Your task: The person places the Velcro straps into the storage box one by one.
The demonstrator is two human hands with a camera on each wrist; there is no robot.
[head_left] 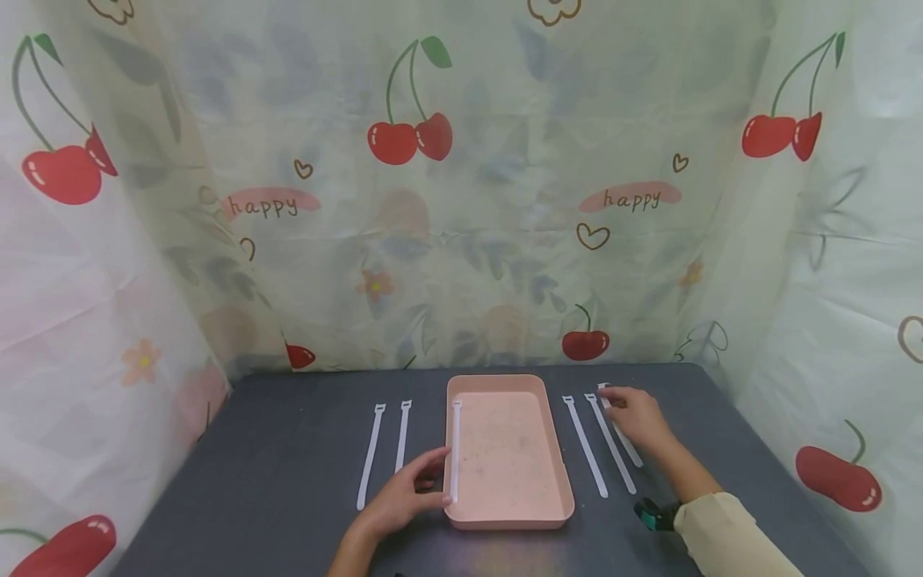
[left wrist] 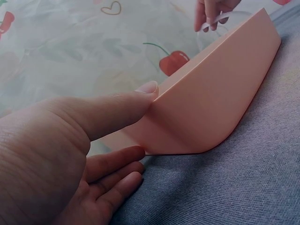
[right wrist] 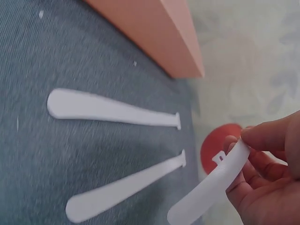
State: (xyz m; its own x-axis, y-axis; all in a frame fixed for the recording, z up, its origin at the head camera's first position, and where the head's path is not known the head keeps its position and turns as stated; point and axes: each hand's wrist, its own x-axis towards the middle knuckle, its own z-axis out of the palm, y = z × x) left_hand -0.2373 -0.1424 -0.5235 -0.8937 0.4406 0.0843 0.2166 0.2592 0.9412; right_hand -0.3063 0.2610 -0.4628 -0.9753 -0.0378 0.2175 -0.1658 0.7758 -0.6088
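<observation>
My right hand pinches a white cable strap between thumb and fingers, near its slotted head, over the right side of the table. The strap's free end hangs down in a slight curve. To the left of it, two more white straps lie flat. At the near left corner of the pink tray, my left hand rests its thumb on the rim, with its fairly straight fingers low against the outer side. One white strap lies lengthwise along the left side inside the tray.
Two further white straps lie left of the tray on the dark grey cloth, one partly behind my left hand. A curtain printed with cherries surrounds the table at back and sides. A dark band is on my right wrist.
</observation>
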